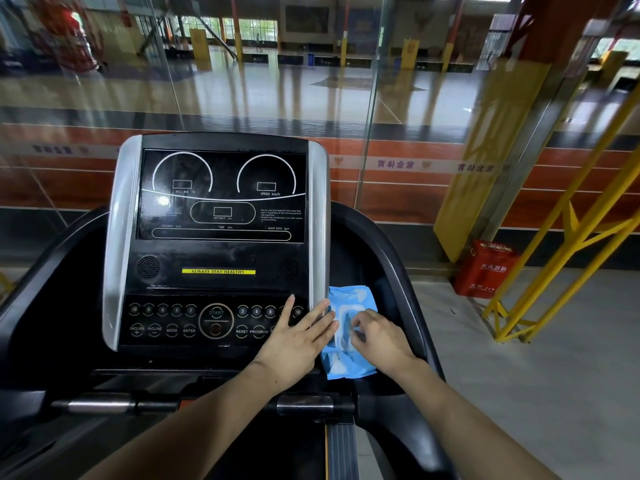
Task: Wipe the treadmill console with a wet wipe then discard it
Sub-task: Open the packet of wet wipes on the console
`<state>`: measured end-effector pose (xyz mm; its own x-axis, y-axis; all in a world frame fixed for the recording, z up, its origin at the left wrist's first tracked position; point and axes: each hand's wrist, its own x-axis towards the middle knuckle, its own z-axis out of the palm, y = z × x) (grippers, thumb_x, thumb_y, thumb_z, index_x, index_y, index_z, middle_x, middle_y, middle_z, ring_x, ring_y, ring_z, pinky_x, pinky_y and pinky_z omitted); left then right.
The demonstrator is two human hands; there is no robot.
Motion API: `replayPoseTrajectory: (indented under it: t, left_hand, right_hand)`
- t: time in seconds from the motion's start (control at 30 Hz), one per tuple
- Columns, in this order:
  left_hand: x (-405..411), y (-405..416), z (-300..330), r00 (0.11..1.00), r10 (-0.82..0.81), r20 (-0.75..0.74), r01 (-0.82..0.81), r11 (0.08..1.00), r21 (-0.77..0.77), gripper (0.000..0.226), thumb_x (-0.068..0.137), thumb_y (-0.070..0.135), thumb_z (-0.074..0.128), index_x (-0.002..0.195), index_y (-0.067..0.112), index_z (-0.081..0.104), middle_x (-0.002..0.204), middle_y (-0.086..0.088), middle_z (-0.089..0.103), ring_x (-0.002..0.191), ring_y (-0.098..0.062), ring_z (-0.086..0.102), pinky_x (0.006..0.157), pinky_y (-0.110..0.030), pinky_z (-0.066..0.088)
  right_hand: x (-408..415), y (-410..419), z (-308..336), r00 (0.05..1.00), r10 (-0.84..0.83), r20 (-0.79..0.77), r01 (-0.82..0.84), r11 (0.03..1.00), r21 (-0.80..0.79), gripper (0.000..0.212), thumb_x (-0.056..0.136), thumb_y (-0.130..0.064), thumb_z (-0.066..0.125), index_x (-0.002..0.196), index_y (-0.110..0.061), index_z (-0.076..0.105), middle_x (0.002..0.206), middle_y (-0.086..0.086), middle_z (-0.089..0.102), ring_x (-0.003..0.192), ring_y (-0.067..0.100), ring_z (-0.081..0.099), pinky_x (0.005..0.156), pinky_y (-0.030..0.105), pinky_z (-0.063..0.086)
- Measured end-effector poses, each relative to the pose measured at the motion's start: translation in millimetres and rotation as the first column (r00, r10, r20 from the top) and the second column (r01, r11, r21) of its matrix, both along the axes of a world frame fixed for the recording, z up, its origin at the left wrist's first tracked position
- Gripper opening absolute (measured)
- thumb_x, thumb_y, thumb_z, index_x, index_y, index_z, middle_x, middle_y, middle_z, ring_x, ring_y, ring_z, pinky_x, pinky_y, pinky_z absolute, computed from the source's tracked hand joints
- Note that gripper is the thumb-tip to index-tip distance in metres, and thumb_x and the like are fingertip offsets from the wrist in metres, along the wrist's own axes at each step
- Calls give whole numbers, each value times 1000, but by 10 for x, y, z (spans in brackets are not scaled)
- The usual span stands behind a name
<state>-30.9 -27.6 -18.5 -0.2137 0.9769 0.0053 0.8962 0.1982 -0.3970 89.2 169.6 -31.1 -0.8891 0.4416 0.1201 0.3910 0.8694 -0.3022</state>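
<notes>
Wipe pack, soft and light, lies in the console's right side tray. Left hand flat, steadying its edge; right hand pinches at the lid flap, the best pull point.

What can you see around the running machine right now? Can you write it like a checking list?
Surface: treadmill console, black panel, screen dark, buttons along the bottom.
Job's things: blue wet wipe pack lying in the side tray right of the console; no loose wipe seen yet.
Clutter: nothing seen.
Hands: left hand flat, fingers straight, steadying the pack's left edge; right hand with fingers curled at the pack's white flap, picking at it.
Cables: nothing seen.
Surroundings: glass wall ahead, sports hall beyond; red box on the floor and yellow metal frame to the right.
</notes>
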Motion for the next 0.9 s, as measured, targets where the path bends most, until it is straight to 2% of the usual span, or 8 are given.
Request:
replayPoseTrajectory:
  t: [0.13,0.2,0.33,0.4,0.53,0.6,0.73,0.9]
  left_hand:
    - [2,-1,6,1000,-2,-2,2,1000,3,76,106,31,41,165,15,-4,175,-7,-4,154,-29,-33,118,-76,-6]
    - [2,-4,5,1000,0,-1,0,1000,3,75,106,30,42,165,15,-3,175,-7,-3,154,-29,-32,118,-76,-6]
    - [-7,1,-11,1000,11,0,-11,1000,0,77,104,29,46,165,15,0,175,-6,-1,154,-29,-33,117,-78,-7]
    - [-9,5,-20,1000,16,1,-16,1000,-8,78,104,28,47,165,16,-1,175,-6,-3,154,-29,-34,116,-78,-8]
    - [-3,13,-33,999,34,-1,-34,999,-13,81,104,28,49,165,16,-2,175,-6,-5,153,-30,-36,115,-79,-10]
    - [3,15,-35,999,36,-3,-36,999,-21,81,104,29,50,165,16,-3,175,-6,-5,152,-30,-38,115,-79,-8]
    - [15,13,-30,999,41,-18,-41,999,-34,82,104,29,49,164,16,-4,175,-7,-6,152,-32,-38,115,-79,-6]
    - [59,21,-6,999,46,-15,-47,998,-31,83,105,28,47,164,16,-10,175,-6,-11,151,-33,-39,115,-79,-7]
  right_hand:
    - [9,-63,-5,1000,-8,-2,8,998,56,16,102,-37,55,100,-25,66,106,-12,59,95,13,64,72,27,47]
    - [-7,-82,-10,999,-46,19,45,998,53,16,104,-31,52,98,-23,65,105,-10,60,98,15,63,75,28,49]
    - [-35,-109,1,996,-66,67,65,998,13,8,102,-17,52,100,-24,55,108,-9,54,105,14,60,78,22,39]
    - [-33,-120,16,995,-51,86,52,999,-8,14,100,-13,53,99,-26,47,104,-10,50,101,15,58,77,23,38]
    - [-21,-125,72,993,-68,94,72,997,-38,11,99,-10,52,107,-19,51,107,-3,58,91,21,59,72,30,40]
    - [-5,-117,104,994,-88,71,93,993,-78,10,100,-10,48,101,-20,46,99,-4,56,80,21,53,69,33,38]
    - [36,-88,178,989,-141,-39,134,978,-159,10,104,-16,44,96,-21,43,88,-6,55,74,22,53,65,37,39]
    - [105,-27,407,939,-193,-285,108,952,-288,18,110,-24,40,94,-22,48,91,-6,58,80,19,57,70,39,45]
